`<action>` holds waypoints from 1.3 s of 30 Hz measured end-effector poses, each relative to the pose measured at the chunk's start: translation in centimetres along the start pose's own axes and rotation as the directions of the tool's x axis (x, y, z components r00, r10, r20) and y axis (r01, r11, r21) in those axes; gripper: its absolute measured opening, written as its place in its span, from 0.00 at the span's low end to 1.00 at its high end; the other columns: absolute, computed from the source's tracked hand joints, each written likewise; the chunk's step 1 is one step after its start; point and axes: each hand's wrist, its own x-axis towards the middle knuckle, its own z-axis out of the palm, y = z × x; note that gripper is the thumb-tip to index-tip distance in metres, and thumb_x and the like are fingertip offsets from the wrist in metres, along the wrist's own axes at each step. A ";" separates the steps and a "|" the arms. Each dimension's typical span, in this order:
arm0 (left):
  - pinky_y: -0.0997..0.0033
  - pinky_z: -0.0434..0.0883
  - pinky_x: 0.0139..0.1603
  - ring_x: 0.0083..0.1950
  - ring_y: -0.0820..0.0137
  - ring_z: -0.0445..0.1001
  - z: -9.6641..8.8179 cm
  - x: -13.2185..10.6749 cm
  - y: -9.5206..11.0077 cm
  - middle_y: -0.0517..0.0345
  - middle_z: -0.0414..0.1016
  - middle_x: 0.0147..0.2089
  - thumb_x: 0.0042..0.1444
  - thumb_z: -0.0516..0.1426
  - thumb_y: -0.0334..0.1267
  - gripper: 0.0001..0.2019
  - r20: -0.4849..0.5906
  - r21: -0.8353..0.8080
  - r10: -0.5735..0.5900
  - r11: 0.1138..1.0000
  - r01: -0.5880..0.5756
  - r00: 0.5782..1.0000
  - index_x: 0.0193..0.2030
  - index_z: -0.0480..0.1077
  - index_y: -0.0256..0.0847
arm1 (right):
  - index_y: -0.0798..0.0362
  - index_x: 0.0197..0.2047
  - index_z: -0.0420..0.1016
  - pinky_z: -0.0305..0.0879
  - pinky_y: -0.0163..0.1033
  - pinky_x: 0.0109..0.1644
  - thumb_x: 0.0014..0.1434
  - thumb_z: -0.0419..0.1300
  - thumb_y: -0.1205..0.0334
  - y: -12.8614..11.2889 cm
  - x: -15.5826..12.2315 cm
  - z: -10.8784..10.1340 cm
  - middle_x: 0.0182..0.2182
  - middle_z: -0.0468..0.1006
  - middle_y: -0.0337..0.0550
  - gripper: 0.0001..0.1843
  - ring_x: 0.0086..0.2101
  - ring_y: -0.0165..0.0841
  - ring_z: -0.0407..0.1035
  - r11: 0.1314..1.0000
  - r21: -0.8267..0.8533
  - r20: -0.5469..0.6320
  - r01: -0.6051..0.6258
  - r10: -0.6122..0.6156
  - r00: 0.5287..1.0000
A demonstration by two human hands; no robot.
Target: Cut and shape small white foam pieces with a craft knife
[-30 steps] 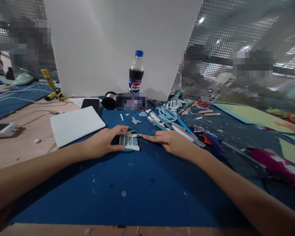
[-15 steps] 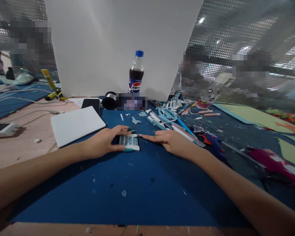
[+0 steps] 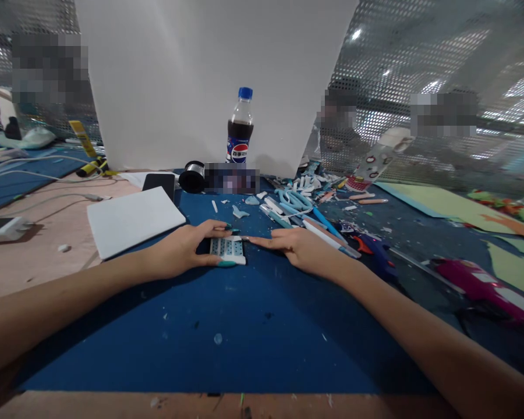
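Note:
A small white block with blue dots (image 3: pixel 228 249) lies on the dark blue mat (image 3: pixel 227 326). My left hand (image 3: pixel 181 250) grips it from the left, thumb along its near edge and fingers over its far edge. My right hand (image 3: pixel 299 247) rests flat on the mat to the right of the block, its forefinger stretched out with the tip touching the block's far right corner.
A cola bottle (image 3: pixel 239 128) stands before a white board (image 3: pixel 209 81). A white slab (image 3: pixel 131 220), a phone (image 3: pixel 159 181) and a black spool (image 3: pixel 192 176) lie at the left. Blue and white scraps (image 3: pixel 297 203), a blue glue gun (image 3: pixel 375 253) and a magenta tool (image 3: pixel 475 282) lie at the right.

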 end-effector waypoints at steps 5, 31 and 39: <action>0.65 0.65 0.48 0.55 0.59 0.67 -0.1 -0.1 0.1 0.51 0.64 0.59 0.55 0.55 0.47 0.29 -0.004 -0.019 -0.007 1.000 0.006 1.000 0.60 0.50 0.43 | 0.42 0.61 0.57 0.49 0.33 0.27 0.53 0.42 0.79 -0.1 0.0 0.0 0.25 0.64 0.40 0.35 0.24 0.28 0.55 1.000 -0.013 0.009 -0.004 0.004 1.000; 0.63 0.65 0.50 0.57 0.59 0.64 -0.1 -0.1 0.1 0.51 0.61 0.61 0.56 0.54 0.46 0.25 0.003 -0.011 0.011 1.000 -0.010 1.000 0.59 0.53 0.44 | 0.40 0.61 0.57 0.44 0.32 0.23 0.50 0.43 0.81 0.0 0.3 -0.6 0.28 0.67 0.41 0.38 0.22 0.26 0.52 0.995 -0.103 0.033 -0.011 0.015 0.999; 0.64 0.64 0.52 0.58 0.61 0.63 -0.1 0.0 0.2 0.53 0.62 0.60 0.55 0.54 0.47 0.27 0.010 -0.016 0.012 1.000 -0.012 1.000 0.60 0.51 0.45 | 0.41 0.61 0.56 0.46 0.32 0.24 0.52 0.43 0.80 0.2 0.5 -0.5 0.28 0.67 0.41 0.37 0.23 0.27 0.54 0.999 -0.048 0.043 0.002 0.000 0.999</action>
